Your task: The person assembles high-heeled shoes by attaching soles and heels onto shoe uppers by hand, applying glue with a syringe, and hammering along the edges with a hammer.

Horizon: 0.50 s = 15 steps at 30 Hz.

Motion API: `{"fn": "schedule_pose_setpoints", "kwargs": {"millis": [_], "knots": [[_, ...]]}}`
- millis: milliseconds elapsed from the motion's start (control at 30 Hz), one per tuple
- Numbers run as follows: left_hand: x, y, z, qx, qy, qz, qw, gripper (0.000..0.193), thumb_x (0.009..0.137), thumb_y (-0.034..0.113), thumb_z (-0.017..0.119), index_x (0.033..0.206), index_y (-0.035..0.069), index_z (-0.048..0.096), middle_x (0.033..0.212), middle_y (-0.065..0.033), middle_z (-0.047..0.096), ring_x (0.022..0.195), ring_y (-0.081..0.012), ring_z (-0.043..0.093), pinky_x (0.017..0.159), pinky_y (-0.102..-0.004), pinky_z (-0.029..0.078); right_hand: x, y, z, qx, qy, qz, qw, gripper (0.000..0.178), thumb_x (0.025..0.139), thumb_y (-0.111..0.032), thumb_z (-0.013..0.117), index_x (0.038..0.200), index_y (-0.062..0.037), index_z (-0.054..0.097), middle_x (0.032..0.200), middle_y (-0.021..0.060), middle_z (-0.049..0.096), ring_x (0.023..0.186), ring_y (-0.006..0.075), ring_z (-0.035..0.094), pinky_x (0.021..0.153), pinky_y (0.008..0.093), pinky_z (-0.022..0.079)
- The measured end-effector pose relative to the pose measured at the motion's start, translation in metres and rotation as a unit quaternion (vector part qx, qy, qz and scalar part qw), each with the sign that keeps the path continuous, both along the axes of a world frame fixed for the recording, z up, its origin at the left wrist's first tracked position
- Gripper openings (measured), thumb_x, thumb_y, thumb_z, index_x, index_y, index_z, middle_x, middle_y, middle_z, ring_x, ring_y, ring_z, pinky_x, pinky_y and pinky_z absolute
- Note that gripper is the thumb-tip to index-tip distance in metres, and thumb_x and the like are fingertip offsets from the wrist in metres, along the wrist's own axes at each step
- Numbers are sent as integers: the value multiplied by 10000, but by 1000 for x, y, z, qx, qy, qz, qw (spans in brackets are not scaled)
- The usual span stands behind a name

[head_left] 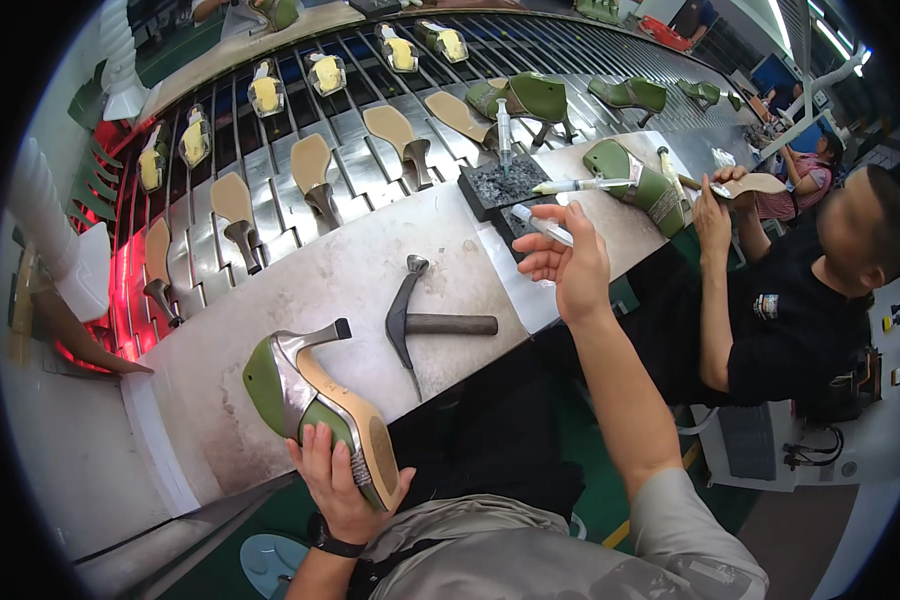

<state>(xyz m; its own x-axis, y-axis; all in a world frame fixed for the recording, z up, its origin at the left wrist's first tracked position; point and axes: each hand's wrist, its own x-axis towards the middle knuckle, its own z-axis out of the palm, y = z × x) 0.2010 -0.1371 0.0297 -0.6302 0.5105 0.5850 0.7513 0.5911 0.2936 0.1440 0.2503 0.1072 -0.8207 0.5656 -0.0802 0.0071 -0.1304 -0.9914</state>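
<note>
My left hand (335, 480) is closed around the toe part of a green high-heeled shoe (270, 385). The shoe lies tilted with its tan sole outward and its metallic heel raised. My right hand (575, 270) is at the bench's right side, fingers bent around a clear syringe (542, 225) that crosses in front of the palm. Just beyond it sits a dark speckled block (505, 185). A second syringe (504, 135) stands upright at that block, and a yellowish syringe (582, 185) lies across its right edge. Between my hands a hammer (440, 324) rests on the bench.
Beyond the bench (450, 240) runs a slatted conveyor (345, 185) bearing tan soles with heels (312, 165), yellow-filled pieces (266, 92) and green shoes (630, 93). Another green shoe (640, 185) lies at right, beside a co-worker (800, 290) holding a sole. White ducts (55, 220) stand at left.
</note>
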Motion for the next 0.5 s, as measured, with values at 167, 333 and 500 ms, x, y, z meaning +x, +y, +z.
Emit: {"fn": "schedule_pose_setpoints", "kwargs": {"millis": [167, 333, 500], "knots": [[8, -10, -2, 9, -18, 22, 1000, 971, 861, 523, 826, 1568, 50, 358, 1581, -293, 415, 1484, -488, 405, 1215, -702, 258, 51, -46, -19, -96, 24, -13, 995, 775, 1078, -609, 430, 1534, 16, 386, 1192, 257, 713, 845, 243, 751, 724, 325, 575], [0, -3, -4, 62, -8, 8, 998, 869, 907, 527, 782, 1545, 57, 425, 1544, -286, 482, 1456, -465, 465, 1221, -673, 265, 78, -132, -13, 58, 47, 222, 972, 369, 946, -93, 719, 1284, 45, 665, 1245, 200, 707, 1053, 234, 725, 842, 337, 598], [-7, -12, 0, 45, -42, 46, 997, 1015, 862, 663, 762, 1574, 51, 376, 1589, -324, 413, 1498, -500, 392, 1203, -717, 246, 12, -179, 4, 284, 89, 384, 874, 438, 860, -130, 806, 1245, 35, 678, 1263, 189, 697, 1096, 288, 712, 851, 376, 591]]}}
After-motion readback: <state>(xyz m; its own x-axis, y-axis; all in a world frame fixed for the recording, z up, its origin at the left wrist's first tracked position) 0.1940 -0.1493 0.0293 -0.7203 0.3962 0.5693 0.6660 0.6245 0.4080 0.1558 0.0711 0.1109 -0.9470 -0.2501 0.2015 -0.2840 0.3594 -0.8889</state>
